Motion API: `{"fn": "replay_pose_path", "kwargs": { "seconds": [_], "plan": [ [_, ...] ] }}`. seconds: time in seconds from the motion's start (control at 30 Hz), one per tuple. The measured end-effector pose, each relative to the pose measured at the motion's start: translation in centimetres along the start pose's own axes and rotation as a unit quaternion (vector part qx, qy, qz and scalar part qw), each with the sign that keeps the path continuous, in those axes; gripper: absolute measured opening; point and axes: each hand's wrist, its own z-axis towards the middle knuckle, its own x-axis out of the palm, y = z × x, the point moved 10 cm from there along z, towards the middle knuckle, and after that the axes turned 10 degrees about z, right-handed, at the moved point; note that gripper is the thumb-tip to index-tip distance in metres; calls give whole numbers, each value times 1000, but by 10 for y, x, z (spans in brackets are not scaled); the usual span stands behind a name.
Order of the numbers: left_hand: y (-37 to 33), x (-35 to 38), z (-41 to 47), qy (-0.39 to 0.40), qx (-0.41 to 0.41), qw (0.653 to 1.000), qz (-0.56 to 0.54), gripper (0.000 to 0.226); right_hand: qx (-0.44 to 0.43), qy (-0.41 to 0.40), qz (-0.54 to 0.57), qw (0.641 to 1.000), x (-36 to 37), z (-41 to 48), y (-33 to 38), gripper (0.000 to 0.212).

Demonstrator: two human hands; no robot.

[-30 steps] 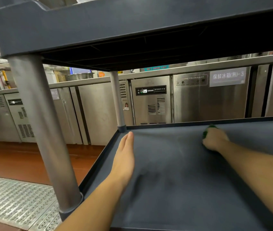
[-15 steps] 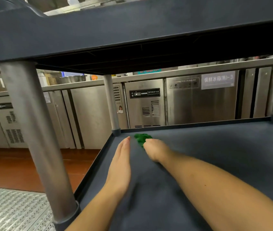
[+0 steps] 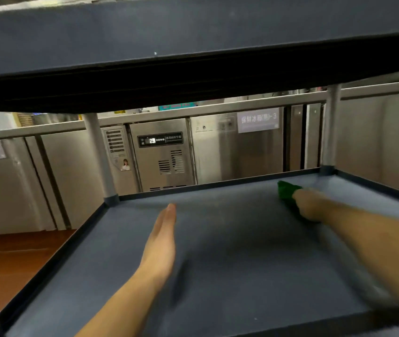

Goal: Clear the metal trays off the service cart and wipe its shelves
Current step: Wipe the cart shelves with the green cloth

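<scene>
The view looks in between two shelves of the service cart [image 3: 54,263]. The lower shelf [image 3: 230,268], dark blue-grey with a raised rim, fills the lower half of the picture. The upper shelf [image 3: 193,32] crosses the top as a broad dark band.

The left grip [image 3: 162,244], a bare hand, lies on the lower shelf left of its middle. Its fingers are straight and held together, point toward the far rim and hold nothing. The right grip [image 3: 311,205], also bare, reaches to the far right part of the same shelf, near the far right post [image 3: 329,127]. Its fingers are curled round a green cloth [image 3: 286,190], which pokes out ahead of the knuckles and touches the shelf surface. This hand and the cloth are blurred, so the cloth's make cannot be told. The two hands are well apart.

A second post [image 3: 98,156] stands at the far left corner. Beyond the cart runs a stainless steel counter [image 3: 144,116] with cabinet fronts under it. One front carries a lit digital display [image 3: 160,139], another a pale label [image 3: 258,120]. Red-brown floor [image 3: 11,259] shows to the left of the cart
</scene>
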Motion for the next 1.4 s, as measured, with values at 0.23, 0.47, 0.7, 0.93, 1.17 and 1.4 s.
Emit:
{"fn": "replay_pose_path", "kwargs": {
  "seconds": [0.23,0.47,0.7,0.93,1.17,1.4],
  "plan": [
    [-18,58,-2,51,20,998,4,70,115,-38,-44,992,-57,-50,-131,29],
    [-14,41,-12,59,34,998,11,62,123,-19,-40,991,-58,-88,-84,30],
    [4,6,-14,39,37,999,4,90,9,8,107,994,-2,-127,53,48],
    [18,-70,-19,-31,28,999,29,59,-173,66,168,968,68,-157,267,42],
    [9,-151,-44,-144,58,988,24,46,-335,133,213,908,100,-231,417,31],
    [20,-125,-49,-59,46,992,98,53,-418,161,103,888,76,-240,342,54]
  ]
}}
